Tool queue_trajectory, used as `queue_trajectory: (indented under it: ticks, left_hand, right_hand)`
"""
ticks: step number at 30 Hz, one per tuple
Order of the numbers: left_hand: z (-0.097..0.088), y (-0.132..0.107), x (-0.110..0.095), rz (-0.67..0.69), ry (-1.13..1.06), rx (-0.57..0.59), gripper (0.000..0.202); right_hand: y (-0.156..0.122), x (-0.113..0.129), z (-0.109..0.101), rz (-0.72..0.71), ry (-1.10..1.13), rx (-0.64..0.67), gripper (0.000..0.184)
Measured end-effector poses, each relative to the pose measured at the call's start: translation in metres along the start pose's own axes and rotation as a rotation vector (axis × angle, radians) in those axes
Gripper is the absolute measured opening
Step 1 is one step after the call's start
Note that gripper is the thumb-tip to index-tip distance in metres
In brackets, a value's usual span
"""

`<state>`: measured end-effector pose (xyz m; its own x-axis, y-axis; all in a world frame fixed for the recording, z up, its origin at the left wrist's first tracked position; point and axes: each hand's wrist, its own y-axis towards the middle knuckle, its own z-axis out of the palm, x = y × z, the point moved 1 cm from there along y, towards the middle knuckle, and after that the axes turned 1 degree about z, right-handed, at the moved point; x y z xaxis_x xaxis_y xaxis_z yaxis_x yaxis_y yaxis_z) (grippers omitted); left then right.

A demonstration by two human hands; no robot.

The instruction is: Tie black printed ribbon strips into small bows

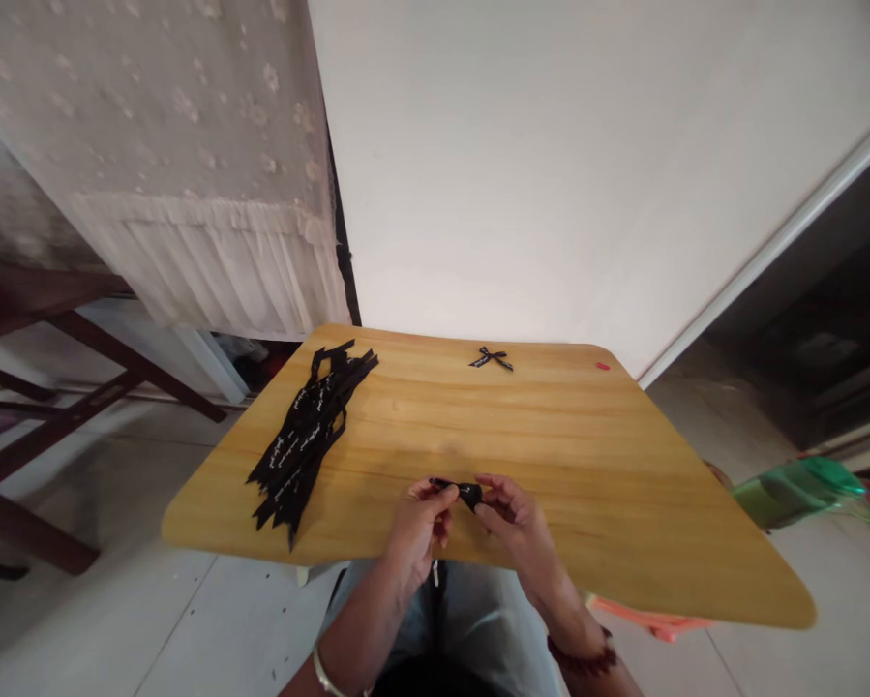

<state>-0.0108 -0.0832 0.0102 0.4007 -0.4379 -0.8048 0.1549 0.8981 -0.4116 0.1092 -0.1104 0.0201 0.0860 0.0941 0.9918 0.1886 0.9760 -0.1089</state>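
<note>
Two hands meet at lower centre: left hand (420,518) and right hand (518,518) both pinch a short black ribbon (467,492) just above the wooden table (586,445), seemingly mid-fold into a loop; any further fold needs that pinch kept firm.

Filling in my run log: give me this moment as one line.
left hand: pinching ribbon piece | right hand: pinching same piece | ribbon pile: left of hands | small bow: beyond hands

I see bench (623,465) centre and right half open. Ribbon pile (308,436) blocks left edge. Small bow (491,358) at far edge, red bit (603,366) by far right corner; open gap between them.
</note>
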Motion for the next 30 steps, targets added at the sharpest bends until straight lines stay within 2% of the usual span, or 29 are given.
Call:
queue_trajectory:
  ticks: [3,9,16,23,30]
  left_hand:
    - [0.002,0.000,0.002,0.016,-0.005,-0.052,0.028]
    - [0.006,-0.002,0.002,-0.069,-0.047,-0.032,0.030]
    - [0.007,-0.002,0.004,-0.088,-0.114,-0.049,0.032]
    - [0.006,-0.002,0.002,-0.108,-0.164,-0.055,0.033]
    - [0.004,-0.006,-0.004,-0.155,-0.209,0.009,0.021]
  right_hand:
    - [-0.002,-0.003,0.004,-0.027,-0.051,-0.001,0.029]
    - [-0.007,-0.009,0.006,-0.070,-0.137,-0.004,0.025]
    - [-0.008,-0.007,0.005,-0.139,-0.211,-0.024,0.023]
    - [-0.009,-0.014,0.005,-0.152,-0.227,-0.028,0.024]
    - [-0.007,-0.013,0.002,-0.111,-0.124,0.050,0.023]
